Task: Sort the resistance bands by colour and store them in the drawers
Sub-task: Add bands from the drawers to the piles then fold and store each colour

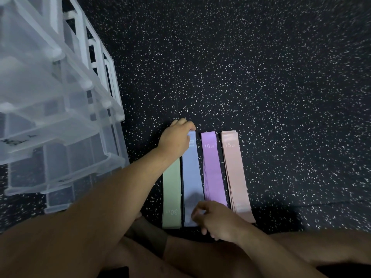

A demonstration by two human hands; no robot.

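Four colour piles lie side by side on the speckled floor [261,77], just right of the clear drawers [50,117]: green band [171,193], blue band [191,173], purple band [212,169], pink band [235,173], close together but apart. The lengthwise rows keep the colours separate and ready to lift, I judge. Left hand [176,137] reaches across the green to the blue's far end, fingers curled down over that end and gripping it. Right hand [216,219] sits at the blue's near end, fingers loosely bent; I cannot tell whether they pinch it. A hand at each end suggests squaring or lifting the blue. Bands are flat, matte pastel strips; purple reads 10 LB, pink 15 LB, green 30. Purple and pink show layered edges. No band is visibly in the drawers yet.
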